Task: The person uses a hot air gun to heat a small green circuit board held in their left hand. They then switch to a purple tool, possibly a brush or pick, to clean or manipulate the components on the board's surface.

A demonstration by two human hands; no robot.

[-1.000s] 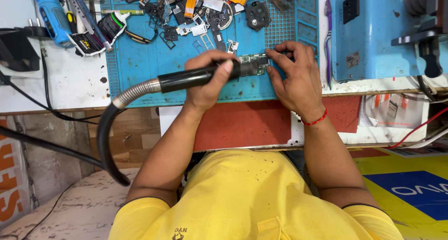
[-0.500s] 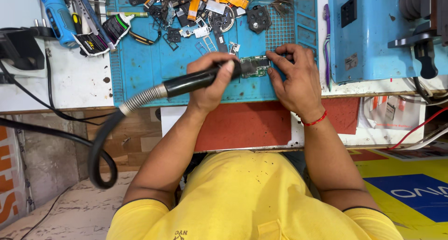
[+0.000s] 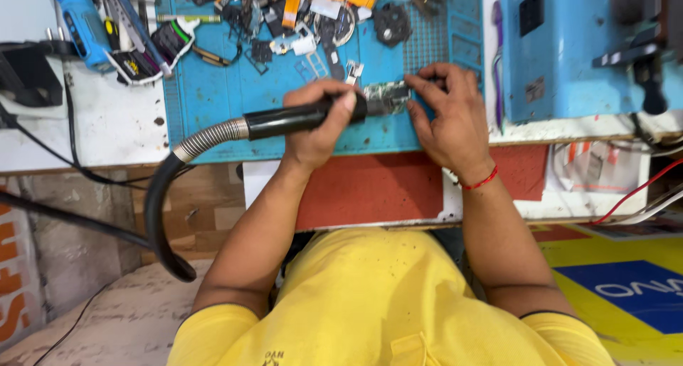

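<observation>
His left hand [image 3: 316, 120] gripped the black hose-fed hot-air wand [image 3: 306, 115] — nozzle aimed at the small green circuit board [image 3: 386, 94], which his right hand [image 3: 448, 113] pinned with its fingers to the blue work mat [image 3: 213, 103].

You see a blue work mat [image 3: 213, 103] with a grid pattern | your black tool handle [image 3: 299, 117] on a ribbed silver hose [image 3: 210, 137] | a green-grey circuit board [image 3: 386, 94] | a red wrist thread [image 3: 481, 182] | your yellow shirt [image 3: 370, 302] | a white counter [image 3: 107, 131]

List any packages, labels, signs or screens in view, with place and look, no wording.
Floor sign: lower right, blue panel with white lettering on yellow.
Wall sign: lower left edge, orange letters on pale ground, cut off.
Small label: front of the blue machine, grey rectangle.
No screens visible.
</observation>
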